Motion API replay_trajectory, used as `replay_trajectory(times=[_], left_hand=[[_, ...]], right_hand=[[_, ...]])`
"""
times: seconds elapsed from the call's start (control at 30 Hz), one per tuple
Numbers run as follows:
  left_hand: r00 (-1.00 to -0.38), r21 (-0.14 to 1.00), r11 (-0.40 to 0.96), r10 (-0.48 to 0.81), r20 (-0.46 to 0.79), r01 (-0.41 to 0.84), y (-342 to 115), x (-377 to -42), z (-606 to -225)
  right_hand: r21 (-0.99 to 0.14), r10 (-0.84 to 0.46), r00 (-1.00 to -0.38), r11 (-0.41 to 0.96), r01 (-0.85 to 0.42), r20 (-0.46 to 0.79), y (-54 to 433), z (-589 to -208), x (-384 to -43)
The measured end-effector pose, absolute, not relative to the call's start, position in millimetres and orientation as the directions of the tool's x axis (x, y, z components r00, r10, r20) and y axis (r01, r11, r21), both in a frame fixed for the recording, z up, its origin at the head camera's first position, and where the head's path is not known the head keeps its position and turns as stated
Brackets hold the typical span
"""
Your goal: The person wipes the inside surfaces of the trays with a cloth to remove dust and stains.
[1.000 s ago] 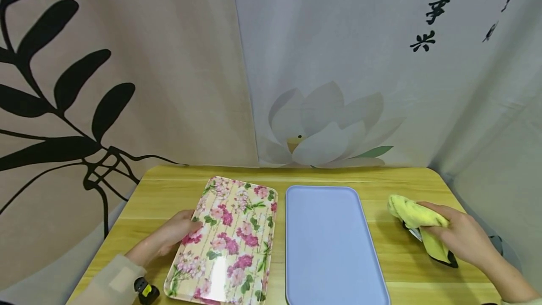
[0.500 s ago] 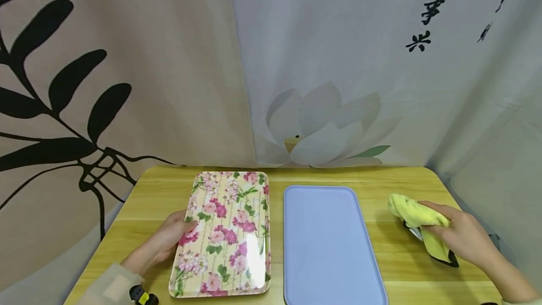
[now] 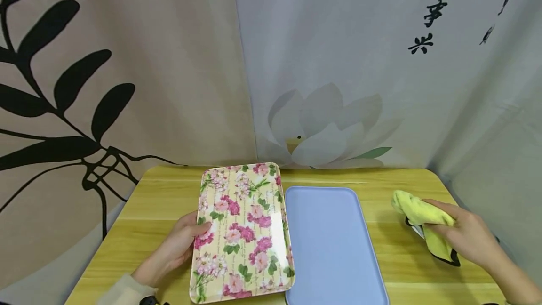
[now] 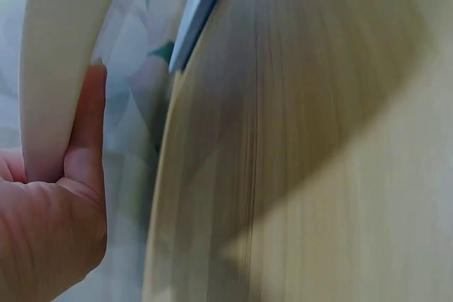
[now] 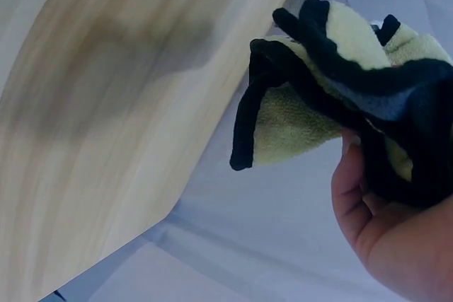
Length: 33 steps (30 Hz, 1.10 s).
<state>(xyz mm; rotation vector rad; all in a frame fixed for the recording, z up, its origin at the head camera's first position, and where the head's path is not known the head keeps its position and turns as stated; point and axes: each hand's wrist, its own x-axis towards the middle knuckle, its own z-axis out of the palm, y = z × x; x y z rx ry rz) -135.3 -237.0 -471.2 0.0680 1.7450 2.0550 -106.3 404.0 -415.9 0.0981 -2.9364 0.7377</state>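
Note:
My left hand point(image 3: 179, 244) grips the left edge of a floral tray point(image 3: 241, 234), thumb on its patterned face. The tray is held up off the table and its right edge overlaps the left side of a blue tray point(image 3: 330, 244) in the head view. In the left wrist view the tray's pale underside point(image 4: 64, 54) sits between thumb and fingers. On the right, my right hand point(image 3: 467, 234) holds a bunched yellow cloth point(image 3: 423, 213) with dark edging above the table. Its folds and black trim point(image 5: 311, 90) show close up in the right wrist view.
The blue tray lies flat on the wooden table point(image 3: 139, 229), near its middle. A printed curtain point(image 3: 190, 69) hangs right behind the table's far edge. More pale fabric point(image 3: 504, 164) drapes along the right side.
The floral tray first shifted slightly left and straightened, then moved right and up, now overlapping the blue tray in view. The right hand and cloth have barely moved.

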Motion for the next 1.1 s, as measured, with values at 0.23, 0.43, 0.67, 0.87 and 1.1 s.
replay_trajectory(times=[0.23,0.43,0.67,0.87,1.1], left_hand=[[-0.899,0.945,-0.180,0.397,-0.183,-0.272,-232,-138,-477],[-0.898,0.934,-0.247,0.419,-0.137,-0.257,-211,-137,-475],[-0.917,0.938,-0.265,0.384,-0.110,-0.223,-182,-140,-473],[-0.906,0.938,-0.283,0.417,-0.068,-0.201,-162,-141,-470],[-0.902,0.930,-0.301,0.426,-0.067,-0.211,-142,-143,-468]], right_hand=[[-0.473,0.003,-0.987,0.878,-0.073,0.158,375,-403,-83],[-0.503,0.027,-0.974,0.859,-0.092,0.224,367,-391,-80],[-0.525,0.032,-0.960,0.842,-0.125,0.279,353,-377,-83],[-0.510,0.019,-0.944,0.845,-0.162,0.330,339,-370,-87],[-0.498,0.013,-0.930,0.848,-0.184,0.367,320,-360,-95]])
